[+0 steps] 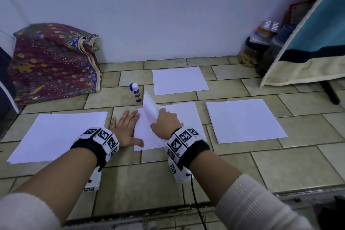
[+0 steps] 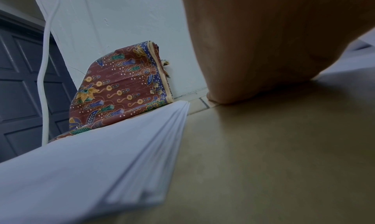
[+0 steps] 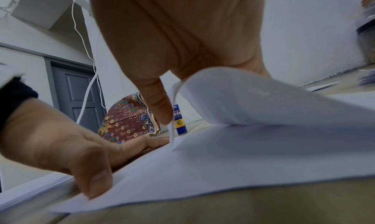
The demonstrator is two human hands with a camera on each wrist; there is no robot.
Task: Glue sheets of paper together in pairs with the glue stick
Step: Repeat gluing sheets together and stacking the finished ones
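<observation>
Two white sheets (image 1: 183,115) lie together on the tiled floor in front of me. My right hand (image 1: 161,113) pinches the near-left corner of the top sheet (image 1: 150,105) and curls it upward; in the right wrist view the lifted sheet (image 3: 253,99) bends over between thumb and fingers. My left hand (image 1: 128,124) lies flat on the floor at the left edge, its thumb (image 3: 95,184) pressing the bottom sheet (image 3: 202,168) down. The blue-and-white glue stick (image 1: 136,92) stands capped just beyond the sheets, apart from both hands.
A paper stack (image 1: 56,132) lies to the left, another stack (image 1: 242,119) to the right, and more paper (image 1: 179,80) lies near the wall. A patterned cloth bundle (image 1: 54,61) sits far left; jars (image 1: 250,56) and a draped table stand far right.
</observation>
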